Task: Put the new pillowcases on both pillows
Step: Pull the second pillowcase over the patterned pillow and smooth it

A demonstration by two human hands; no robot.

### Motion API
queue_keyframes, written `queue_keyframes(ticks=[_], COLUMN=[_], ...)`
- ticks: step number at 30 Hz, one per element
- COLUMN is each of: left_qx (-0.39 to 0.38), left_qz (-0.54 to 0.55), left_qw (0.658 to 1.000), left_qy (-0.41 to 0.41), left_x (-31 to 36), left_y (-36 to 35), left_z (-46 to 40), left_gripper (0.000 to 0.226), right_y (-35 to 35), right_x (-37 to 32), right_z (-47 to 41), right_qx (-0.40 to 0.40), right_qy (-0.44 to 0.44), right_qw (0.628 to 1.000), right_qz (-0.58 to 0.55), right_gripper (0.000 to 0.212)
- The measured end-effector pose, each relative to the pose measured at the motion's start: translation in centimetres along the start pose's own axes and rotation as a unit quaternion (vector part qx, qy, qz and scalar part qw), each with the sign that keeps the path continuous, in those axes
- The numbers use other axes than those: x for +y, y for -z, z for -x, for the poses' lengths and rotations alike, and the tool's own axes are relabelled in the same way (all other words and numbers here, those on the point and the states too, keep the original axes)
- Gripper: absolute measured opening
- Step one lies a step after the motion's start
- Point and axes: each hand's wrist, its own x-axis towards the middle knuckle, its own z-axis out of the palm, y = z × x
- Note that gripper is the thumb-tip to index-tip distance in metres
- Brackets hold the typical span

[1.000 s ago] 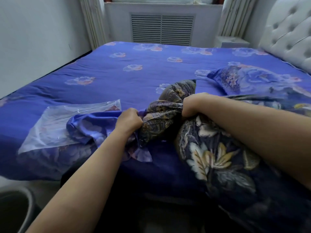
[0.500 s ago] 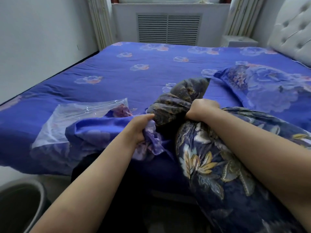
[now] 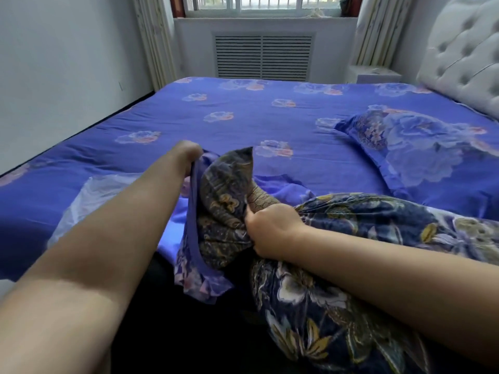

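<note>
A pillow in a dark floral cover (image 3: pixel 337 292) lies across my lap and the near bed edge. My right hand (image 3: pixel 272 230) is shut on its bunched corner (image 3: pixel 226 201), which sticks up. My left hand (image 3: pixel 187 151) grips the opening edge of the new blue-violet flowered pillowcase (image 3: pixel 189 255) and holds it up beside that corner, partly around it. A second pillow in a matching blue flowered pillowcase (image 3: pixel 421 147) lies on the bed at the right, near the headboard.
The bed has a blue flowered sheet (image 3: pixel 243 117). A clear plastic bag (image 3: pixel 91 195) lies flat on it under my left arm. A white tufted headboard (image 3: pixel 464 55) stands at the right, a wall at the left, and a window with a radiator grille (image 3: pixel 263 58) behind.
My left hand has lifted the blue pillowcase edge up and forward over the pillow corner. My right hand has shifted lower on the bunched corner. The view has tilted up.
</note>
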Motion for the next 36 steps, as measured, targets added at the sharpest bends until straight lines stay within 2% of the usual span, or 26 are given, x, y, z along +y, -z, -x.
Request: queue_keyframes(ticks=[2,5,6,8,11,14,16,17,19,22,24,26,28,30,32,34,36], left_qx=[-0.042,-0.104,-0.127,-0.156,-0.072,-0.015,0.035,0.071,0.099,0.048,-0.002,-0.038,-0.043,-0.025,-0.028,-0.043,-0.007], left_qz=[-0.003,-0.022,-0.059,-0.165,-0.323,-0.518,-0.583,-0.589,-0.539,-0.402,-0.364,-0.358,-0.317,-0.289,-0.324,-0.429,-0.494], left_qw=[0.999,0.99,0.98,0.95,0.901,0.811,0.767,0.761,0.788,0.866,0.877,0.878,0.897,0.911,0.903,0.863,0.826], left_qy=[-0.028,-0.095,-0.144,-0.216,-0.28,-0.273,-0.264,-0.263,-0.282,-0.293,-0.313,-0.315,-0.304,-0.294,-0.28,-0.265,-0.271], left_x=[2.6,6.2,6.8,6.8,5.8,4.8,4.5,4.4,4.3,4.2,4.1,3.5,3.1,2.9,2.6,2.1,1.6], left_y=[-1.3,-4.7,-5.9,-7.9,-8.1,-6.6,-6.0,-6.0,-6.3,-8.6,-10.7,-11.9,-11.6,-10.1,-8.0,-5.9,-4.7], left_z=[1.0,4.6,5.7,7.0,6.7,6.1,5.9,5.9,6.0,8.0,10.0,11.0,10.3,8.9,7.4,6.1,5.2], left_gripper=[0.024,0.009,0.004,0.013,0.026,0.049,0.034,0.03,0.031,0.027,0.025,0.019,0.02,0.015,0.029,0.047,0.039], right_y=[0.0,0.2,0.0,-0.4,-0.7,-1.1,-1.0,-0.9,-0.8,-1.1,-1.4,-1.6,-1.5,-1.6,-2.0,-2.4,-2.7], right_x=[-0.6,-0.4,0.1,1.2,2.8,3.3,3.1,2.9,2.4,1.9,2.3,2.9,3.4,3.5,3.7,3.8,3.8], right_z=[-0.6,-1.0,-1.0,-1.0,-1.3,-1.7,-1.8,-1.8,-1.9,-1.9,-2.0,-2.0,-2.1,-2.1,-2.2,-2.2,-2.4], right_qx=[-0.007,-0.014,-0.007,0.002,-0.009,0.0,-0.004,-0.005,-0.005,0.016,0.012,-0.048,-0.051,-0.012,0.003,0.001,0.017], right_qy=[0.024,0.049,0.046,0.016,-0.05,-0.049,-0.036,-0.029,-0.02,-0.007,0.014,0.045,0.044,-0.009,-0.047,-0.075,-0.089], right_qw=[1.0,0.999,0.999,0.998,0.993,0.992,0.991,0.991,0.993,0.996,0.999,0.998,0.997,0.994,0.987,0.984,0.983], right_qz=[0.006,-0.004,-0.016,-0.054,-0.103,-0.12,-0.132,-0.129,-0.114,-0.086,-0.045,-0.006,-0.026,-0.104,-0.157,-0.162,-0.162], right_gripper=[0.067,0.041,0.04,0.046,0.061,0.074,0.078,0.079,0.079,0.069,0.055,0.052,0.052,0.055,0.073,0.086,0.089])
